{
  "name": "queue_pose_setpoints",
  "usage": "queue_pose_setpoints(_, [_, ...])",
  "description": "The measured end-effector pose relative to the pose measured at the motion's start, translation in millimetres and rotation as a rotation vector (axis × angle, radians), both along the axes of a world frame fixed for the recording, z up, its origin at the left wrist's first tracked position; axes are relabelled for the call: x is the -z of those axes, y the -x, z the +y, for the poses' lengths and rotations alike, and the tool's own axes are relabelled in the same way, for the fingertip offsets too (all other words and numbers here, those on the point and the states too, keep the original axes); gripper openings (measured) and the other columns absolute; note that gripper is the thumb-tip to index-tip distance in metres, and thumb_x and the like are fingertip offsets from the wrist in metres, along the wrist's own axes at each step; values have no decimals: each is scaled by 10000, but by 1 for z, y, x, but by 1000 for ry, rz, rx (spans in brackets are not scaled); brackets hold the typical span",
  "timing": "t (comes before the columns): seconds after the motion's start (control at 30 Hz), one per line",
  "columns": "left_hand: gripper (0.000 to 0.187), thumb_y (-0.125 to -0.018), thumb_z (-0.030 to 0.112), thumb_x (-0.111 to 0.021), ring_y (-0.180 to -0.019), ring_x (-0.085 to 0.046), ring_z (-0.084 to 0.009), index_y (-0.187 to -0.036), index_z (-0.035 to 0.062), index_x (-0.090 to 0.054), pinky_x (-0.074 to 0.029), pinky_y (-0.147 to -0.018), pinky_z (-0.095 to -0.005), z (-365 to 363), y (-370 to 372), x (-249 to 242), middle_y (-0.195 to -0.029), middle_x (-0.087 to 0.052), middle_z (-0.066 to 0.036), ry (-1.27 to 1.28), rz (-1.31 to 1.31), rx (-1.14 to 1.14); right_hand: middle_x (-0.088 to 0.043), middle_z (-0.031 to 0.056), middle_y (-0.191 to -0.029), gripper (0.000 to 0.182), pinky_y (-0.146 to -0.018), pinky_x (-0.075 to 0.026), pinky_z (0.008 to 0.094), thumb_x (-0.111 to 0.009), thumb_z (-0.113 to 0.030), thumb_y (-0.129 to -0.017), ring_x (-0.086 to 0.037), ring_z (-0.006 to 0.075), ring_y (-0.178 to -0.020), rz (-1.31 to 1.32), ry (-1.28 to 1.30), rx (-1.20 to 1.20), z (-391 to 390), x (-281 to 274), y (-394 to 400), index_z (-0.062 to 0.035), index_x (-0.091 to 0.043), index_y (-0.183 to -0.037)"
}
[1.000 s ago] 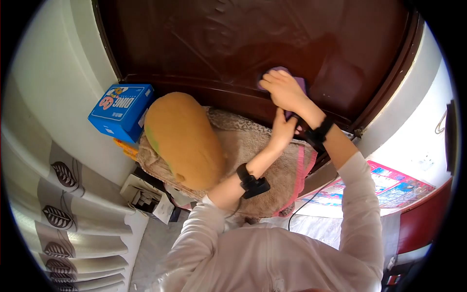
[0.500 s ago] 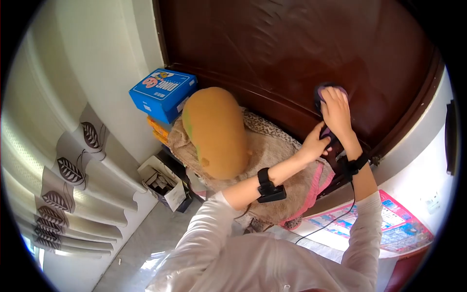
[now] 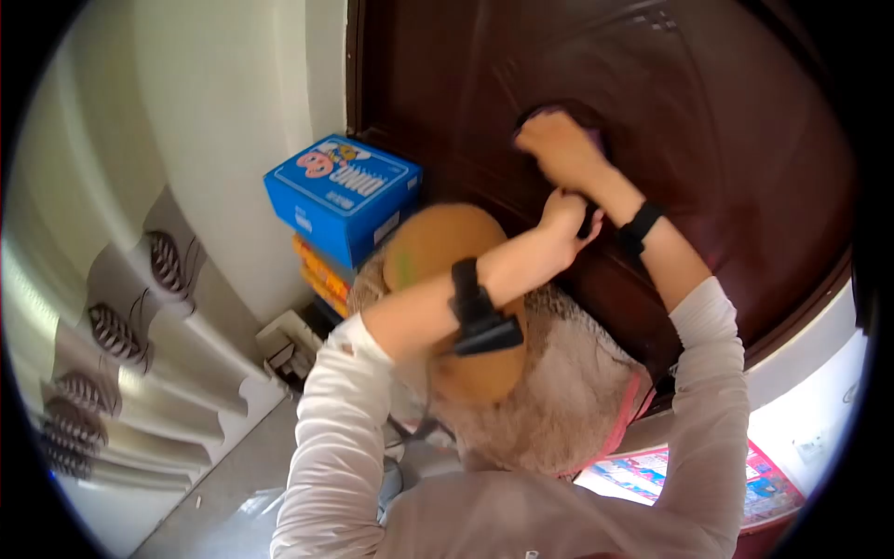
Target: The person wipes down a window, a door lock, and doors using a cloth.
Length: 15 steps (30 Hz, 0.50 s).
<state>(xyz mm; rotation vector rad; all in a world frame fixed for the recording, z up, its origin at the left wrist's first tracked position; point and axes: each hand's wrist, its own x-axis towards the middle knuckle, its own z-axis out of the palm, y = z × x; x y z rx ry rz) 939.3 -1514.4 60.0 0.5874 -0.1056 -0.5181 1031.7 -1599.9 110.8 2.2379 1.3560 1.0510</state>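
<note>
A black-and-purple hand tool (image 3: 597, 139) with a rounded head and a dark handle lies against a glossy dark reddish-brown panel (image 3: 708, 112). Fingers of my left hand (image 3: 566, 224) wrap around the handle, its thumb side partly hidden. On top of the head rests my right hand (image 3: 562, 149), its fingers curled over the far edge and blurred by motion. My hands are close together, the right one farther up the panel. Most of the tool is covered by them, so its exact kind cannot be made out.
Below my left forearm sits a tan, rounded cushion (image 3: 447, 228) on a beige fleece blanket (image 3: 568, 391) with pink edging. A blue box (image 3: 340, 191) stands on orange packaging (image 3: 321, 275) at left. Patterned curtains (image 3: 158, 326) hang farther left; a printed sheet (image 3: 768, 484) lies lower right.
Both hands have moved left and slightly up across the panel with the tool. My left forearm now passes over the cushion. The camera view has shifted a little.
</note>
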Motion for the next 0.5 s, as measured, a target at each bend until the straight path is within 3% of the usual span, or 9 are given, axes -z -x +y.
queue_pose_setpoints(0.1, [240,-871,-52,-424,-891,-542,-224,-1077,67,-454,-508,-747,-350,33,-38,23,-1070,-474,-90,146,222,21,-565,45,-917,194,-889,-389,344,-540,-55,-723,-538,223,-973,110,182,-54,41,19,-36,-91,-596,-906])
queue_pose_setpoints(0.17, [242,-884,-37,-418,-908,-531,-230,-1105,60,-427,-508,-745,-347,65,-55,2,-1090,-461,-90,86,317,-36,-567,36,-933,200,-890,-387,341,-530,-65,-735,-536,218,-971,108,231,-63,66,20,-65,-97,-592,-922])
queue_pose_setpoints(0.23, [225,-902,-14,-402,-910,-523,-223,-1120,42,-404,-508,-744,-342,89,-73,-19,-1102,-451,-92,117,274,-19,-568,33,-943,205,-894,-386,342,-526,-60,-743,-535,214,-977,157,319,46,93,1,-81,-99,-589,-934])
queue_pose_setpoints(0.33, [222,-884,-14,-386,-880,-511,-193,-1100,36,-406,-488,-725,-337,102,-94,-27,-1074,-450,-81,152,78,15,-578,43,-977,209,-896,-386,349,-512,-61,-763,-533,227,-985,13,154,-45,112,-28,-95,-94,-589,-954])
queue_pose_setpoints(0.43, [246,-871,-19,-380,-848,-512,-180,-1090,83,-426,-466,-726,-330,100,-87,-13,-1052,-466,-64,104,37,-60,-573,40,-901,202,-863,-399,354,-577,-72,-731,-541,229,-924,-110,51,-50,119,-14,-94,-115,-598,-927])
queue_pose_setpoints(0.5, [270,-851,-19,-388,-862,-520,-174,-1086,100,-448,-450,-748,-338,95,-79,7,-1004,-501,-53,90,124,-78,-585,47,-901,171,-862,-405,360,-580,-104,-738,-547,231,-915,34,244,22,120,6,-92,-121,-610,-906])
